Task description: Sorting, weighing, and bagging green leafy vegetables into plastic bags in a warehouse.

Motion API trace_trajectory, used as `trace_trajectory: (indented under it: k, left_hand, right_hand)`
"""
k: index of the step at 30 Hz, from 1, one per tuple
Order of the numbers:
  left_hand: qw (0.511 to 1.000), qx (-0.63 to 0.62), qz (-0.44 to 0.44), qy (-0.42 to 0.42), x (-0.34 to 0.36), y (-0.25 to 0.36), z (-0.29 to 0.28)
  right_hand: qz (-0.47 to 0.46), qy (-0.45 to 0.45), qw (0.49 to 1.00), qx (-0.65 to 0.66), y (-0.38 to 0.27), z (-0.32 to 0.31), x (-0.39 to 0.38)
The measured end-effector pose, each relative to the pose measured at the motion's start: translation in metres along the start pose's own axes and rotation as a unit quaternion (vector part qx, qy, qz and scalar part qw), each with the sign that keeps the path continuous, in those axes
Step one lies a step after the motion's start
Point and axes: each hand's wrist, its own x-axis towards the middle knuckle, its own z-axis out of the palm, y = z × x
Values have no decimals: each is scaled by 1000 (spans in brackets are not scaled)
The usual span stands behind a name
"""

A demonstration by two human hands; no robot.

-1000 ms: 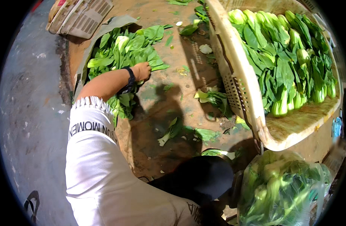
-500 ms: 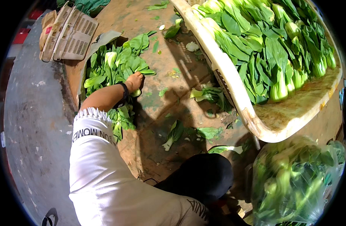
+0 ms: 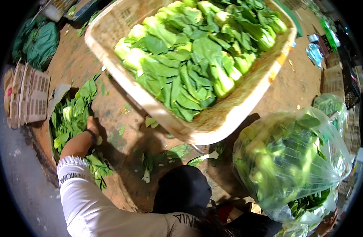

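Observation:
My left hand (image 3: 93, 127) reaches down to a heap of bok choy (image 3: 68, 113) on the brown ground at the left. It touches the heap's right edge; a pale stem base shows just below it. Its fingers are partly hidden and dim, so I cannot make out a grip. At the lower right edge, my right hand (image 3: 328, 223) is partly visible in shade beside a clear plastic bag (image 3: 284, 158) full of bok choy. The right fingers are hidden. Ahead stands a large cream plastic basket (image 3: 213, 136), holding rows of bok choy.
Stacked cream crates (image 3: 34, 94) stand at the far left by a green cloth bundle (image 3: 37, 41). Loose leaves (image 3: 148, 166) lie on the ground before my dark-clad knee (image 3: 183, 189). Another bagged heap of greens (image 3: 328, 104) sits behind the clear bag.
The view has swung right, so the basket and heap appear further left. More of the clear bag shows, and my right hand has come into view. My left hand stays at the heap.

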Motion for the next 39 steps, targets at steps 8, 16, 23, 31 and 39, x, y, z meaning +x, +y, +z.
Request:
trace_trajectory:
  k: [8, 16, 23, 31, 39]
  left_hand:
    - [992, -101, -36, 68, 17, -35, 4]
    - [832, -516, -149, 137, -85, -50, -23]
    - [504, -721, -148, 452, -285, -101, -101]
    - [295, -536, 386, 690, -562, -123, -361]
    - [486, -205, 185, 829, -628, -51, -626]
  right_hand:
    - [10, -114, 990, 87, 5, -77, 32]
    - [60, -247, 948, 192, 25, -9, 12]
    - [44, -368, 888, 272, 33, -29, 14]
    - [-72, -529, 828, 173, 49, -46, 31]
    - [-23, -550, 718, 425, 65, -60, 48]
